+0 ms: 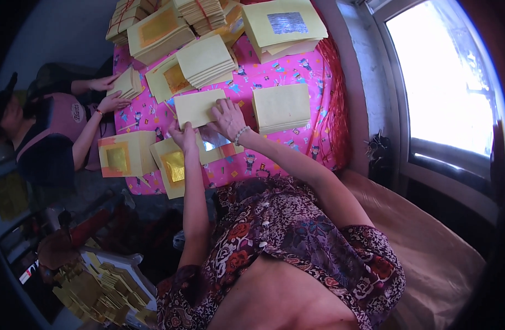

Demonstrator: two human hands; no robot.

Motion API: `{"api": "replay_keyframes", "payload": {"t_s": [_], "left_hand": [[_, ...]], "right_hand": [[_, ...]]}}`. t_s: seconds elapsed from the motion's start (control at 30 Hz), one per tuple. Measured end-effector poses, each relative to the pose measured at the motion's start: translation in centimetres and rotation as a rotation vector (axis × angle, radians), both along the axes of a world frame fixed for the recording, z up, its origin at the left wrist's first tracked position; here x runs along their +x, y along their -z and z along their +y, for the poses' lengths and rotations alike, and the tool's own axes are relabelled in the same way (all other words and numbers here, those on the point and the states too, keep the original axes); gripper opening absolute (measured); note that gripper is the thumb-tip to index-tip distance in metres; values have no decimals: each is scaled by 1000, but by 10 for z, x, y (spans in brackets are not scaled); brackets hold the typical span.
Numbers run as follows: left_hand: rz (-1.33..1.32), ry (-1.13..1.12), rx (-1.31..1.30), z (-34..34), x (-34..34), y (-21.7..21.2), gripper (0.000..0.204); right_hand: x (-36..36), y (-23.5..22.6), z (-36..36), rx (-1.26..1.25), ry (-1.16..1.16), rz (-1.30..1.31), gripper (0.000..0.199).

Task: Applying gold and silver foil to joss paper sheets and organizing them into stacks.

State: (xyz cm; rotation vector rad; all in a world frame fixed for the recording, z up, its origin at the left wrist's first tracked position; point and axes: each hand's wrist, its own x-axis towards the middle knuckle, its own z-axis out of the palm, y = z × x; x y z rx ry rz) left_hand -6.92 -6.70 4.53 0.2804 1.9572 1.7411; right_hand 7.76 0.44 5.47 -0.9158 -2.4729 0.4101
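A pale yellow stack of paper sheets (193, 108) lies in front of me, tilted slightly. My left hand (184, 137) is closed on its near edge, the thumb on top and the other fingers partly hidden below. Over the right end of the same stack, my right hand (228, 119) rests with its fingers apart. Just under my hands is a sheet with a silver foil patch (215, 141), partly covered. To its left sits a paper with a gold foil patch (174, 166), overhanging the near table edge.
Another paper stack (281, 107) stands right, on a pink patterned tablecloth (247, 163). Larger stacks (285, 26) and tied bundles (200, 14) fill the far side. Red strands (335, 99) hang at the right edge. At left, a co-worker's hands (113, 100) hold papers (128, 83).
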Motion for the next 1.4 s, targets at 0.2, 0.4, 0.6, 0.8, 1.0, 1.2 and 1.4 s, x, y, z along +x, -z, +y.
{"api": "replay_keyframes", "payload": {"t_s": [0.2,0.4,0.6,0.8,1.0,1.2,1.4], "left_hand": [[-92,275,150,-10,26,-76,38],[-79,656,114,15,89,-91,36],[1,854,-92,49,118,-38,31],[134,860,-231,68,118,24,33],[160,838,-279,66,119,54,31],[210,812,-306,60,127,53,33],[239,696,-243,51,129,62,29]], "right_hand": [[36,-42,11,-616,308,623,62],[126,-56,43,-805,333,727,47],[190,-27,63,-725,443,563,43],[193,0,66,-632,607,270,46],[196,43,71,-672,588,239,45],[200,56,69,-659,549,204,46],[194,51,65,-379,451,67,52]]}}
